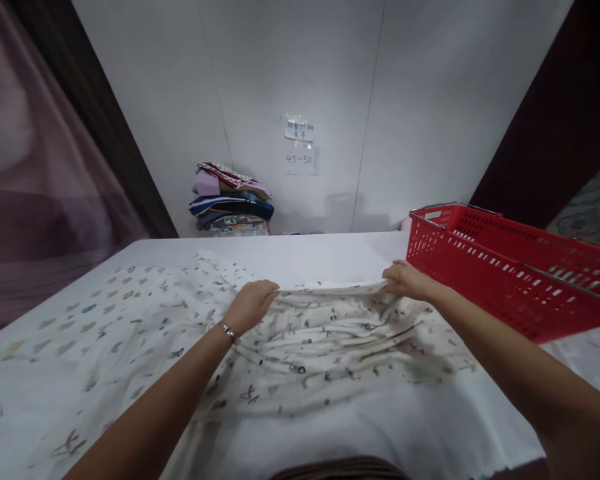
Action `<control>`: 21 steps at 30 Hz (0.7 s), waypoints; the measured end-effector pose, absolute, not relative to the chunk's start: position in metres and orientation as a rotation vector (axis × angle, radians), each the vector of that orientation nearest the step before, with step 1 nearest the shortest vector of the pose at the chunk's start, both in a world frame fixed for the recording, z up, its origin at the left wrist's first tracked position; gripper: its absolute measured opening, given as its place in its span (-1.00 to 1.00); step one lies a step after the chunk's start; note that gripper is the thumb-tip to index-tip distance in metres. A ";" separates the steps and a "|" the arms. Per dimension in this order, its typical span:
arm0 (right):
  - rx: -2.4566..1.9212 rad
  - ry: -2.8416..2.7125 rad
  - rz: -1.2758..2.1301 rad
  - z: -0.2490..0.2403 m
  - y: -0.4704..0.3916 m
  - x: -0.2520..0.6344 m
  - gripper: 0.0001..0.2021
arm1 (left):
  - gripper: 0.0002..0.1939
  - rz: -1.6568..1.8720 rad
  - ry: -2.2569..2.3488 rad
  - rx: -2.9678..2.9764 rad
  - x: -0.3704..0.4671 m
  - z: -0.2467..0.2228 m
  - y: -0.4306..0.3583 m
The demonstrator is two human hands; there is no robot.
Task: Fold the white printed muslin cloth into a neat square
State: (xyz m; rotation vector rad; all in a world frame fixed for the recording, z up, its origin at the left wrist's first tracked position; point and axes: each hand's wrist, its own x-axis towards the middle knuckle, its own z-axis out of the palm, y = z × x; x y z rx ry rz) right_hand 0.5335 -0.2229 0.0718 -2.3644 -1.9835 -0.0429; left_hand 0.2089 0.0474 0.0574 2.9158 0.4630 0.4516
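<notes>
A white cloth with small printed figures (300, 340) lies spread and wrinkled over the white table (325, 257). My left hand (251, 305), with a bracelet at the wrist, pinches the cloth's far edge near the middle. Farther right, my right hand (405, 280) pinches the same edge. Between the two hands the edge is stretched nearly straight, and folds hang from it toward me. More of the printed cloth extends to the left, beneath and past my left forearm.
A red plastic basket (495, 287) stands at the right. Folded clothes (233, 200) are stacked beyond the table's far edge, by a wall with paper labels (300, 160). A pinkish curtain (45, 173) hangs at the left.
</notes>
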 end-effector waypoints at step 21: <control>-1.931 -0.972 0.398 0.013 -0.305 0.500 -0.84 | -0.63 0.286 0.573 2.916 0.219 0.036 0.006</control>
